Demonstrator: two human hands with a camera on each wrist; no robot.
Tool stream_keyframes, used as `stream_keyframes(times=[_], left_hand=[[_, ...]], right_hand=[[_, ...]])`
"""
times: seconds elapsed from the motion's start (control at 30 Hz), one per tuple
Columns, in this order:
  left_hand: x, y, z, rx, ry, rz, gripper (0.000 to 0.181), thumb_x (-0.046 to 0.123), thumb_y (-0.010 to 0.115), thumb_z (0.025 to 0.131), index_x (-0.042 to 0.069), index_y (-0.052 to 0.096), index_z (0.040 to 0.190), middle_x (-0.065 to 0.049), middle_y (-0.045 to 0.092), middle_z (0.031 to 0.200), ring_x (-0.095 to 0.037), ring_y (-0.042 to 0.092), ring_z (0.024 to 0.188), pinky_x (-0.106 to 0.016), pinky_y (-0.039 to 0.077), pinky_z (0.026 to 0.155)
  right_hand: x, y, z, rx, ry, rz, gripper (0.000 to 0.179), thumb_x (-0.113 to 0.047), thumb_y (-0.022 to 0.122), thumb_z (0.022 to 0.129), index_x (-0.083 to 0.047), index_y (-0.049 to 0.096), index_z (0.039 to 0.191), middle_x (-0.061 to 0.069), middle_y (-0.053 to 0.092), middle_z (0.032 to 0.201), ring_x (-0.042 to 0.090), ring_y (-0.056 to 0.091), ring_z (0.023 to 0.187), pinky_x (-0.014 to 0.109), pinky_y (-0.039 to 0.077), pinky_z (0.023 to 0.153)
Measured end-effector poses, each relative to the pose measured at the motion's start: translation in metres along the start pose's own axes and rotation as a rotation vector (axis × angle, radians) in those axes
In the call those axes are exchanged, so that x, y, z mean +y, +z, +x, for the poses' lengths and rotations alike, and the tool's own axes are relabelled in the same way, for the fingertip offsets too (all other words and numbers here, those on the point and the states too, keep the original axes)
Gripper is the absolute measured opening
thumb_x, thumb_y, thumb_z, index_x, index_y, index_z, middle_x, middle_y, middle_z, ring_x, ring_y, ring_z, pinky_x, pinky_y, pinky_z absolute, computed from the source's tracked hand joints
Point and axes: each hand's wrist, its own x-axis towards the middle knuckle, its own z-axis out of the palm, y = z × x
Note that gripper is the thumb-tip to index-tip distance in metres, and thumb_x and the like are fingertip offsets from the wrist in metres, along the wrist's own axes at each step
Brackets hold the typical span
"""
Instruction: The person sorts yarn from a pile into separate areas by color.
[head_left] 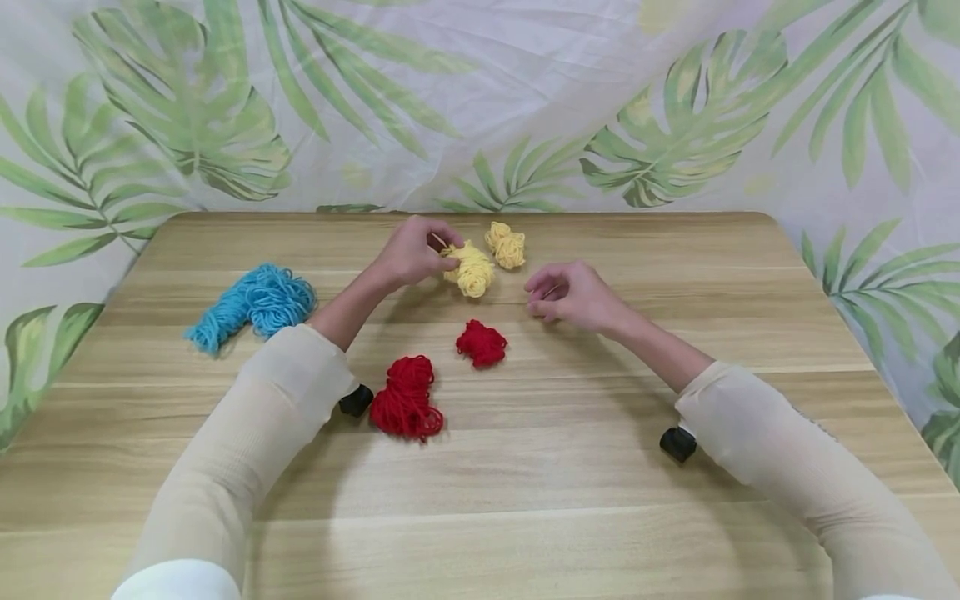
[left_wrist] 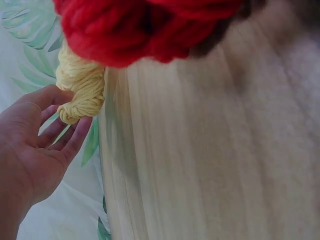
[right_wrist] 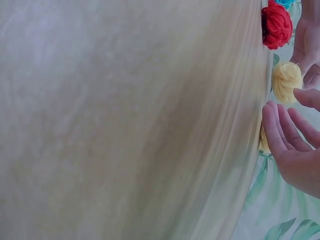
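My left hand (head_left: pixel 418 252) pinches the end of a pale yellow yarn skein (head_left: pixel 474 270) between thumb and fingers, toward the back of the table. The left wrist view also shows the thumb on top of this yellow skein (left_wrist: pixel 82 95) and fingers beneath. To its right, my right hand (head_left: pixel 576 296) hovers with fingers loosely bent and nothing between them. A smaller, deeper yellow yarn bundle (head_left: pixel 506 246) lies just behind, between the two hands. In the right wrist view the fingers of my right hand (right_wrist: pixel 295 135) partly cover that smaller bundle.
A small red yarn bundle (head_left: pixel 482 344) lies in front of the hands. A larger red skein (head_left: pixel 408 400) is beside the left wrist's black camera (head_left: pixel 356 401). Blue yarn (head_left: pixel 255 304) lies left of the left forearm. Leaf-print cloth (head_left: pixel 525 100) hangs behind the wooden table (head_left: pixel 562 533).
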Motion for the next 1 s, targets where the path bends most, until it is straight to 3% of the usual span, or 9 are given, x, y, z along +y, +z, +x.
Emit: stream_keyframes(times=[0.43, 1.0], left_hand=[[0.0, 0.005, 0.011, 0.007, -0.008, 0.04, 0.022, 0.0, 0.078, 0.086, -0.004, 0.073, 0.107, -0.02, 0.07, 0.109, -0.034, 0.065, 0.101, -0.038, 0.054, 0.084], [-0.004, 0.007, 0.019, 0.017, -0.014, 0.033, 0.024, 0.0, 0.076, 0.089, -0.006, 0.073, 0.113, -0.021, 0.069, 0.118, -0.035, 0.065, 0.107, -0.041, 0.054, 0.089]], right_hand=[[-0.003, 0.006, -0.002, -0.02, 0.013, 0.013, 0.032, 0.008, 0.072, 0.09, 0.013, 0.065, 0.122, 0.022, 0.071, 0.103, 0.033, 0.07, 0.092, 0.037, 0.062, 0.079], [-0.007, 0.014, -0.003, -0.092, 0.02, 0.082, 0.028, 0.009, 0.06, 0.098, 0.015, 0.063, 0.125, 0.028, 0.069, 0.109, 0.035, 0.071, 0.096, 0.037, 0.062, 0.082]])
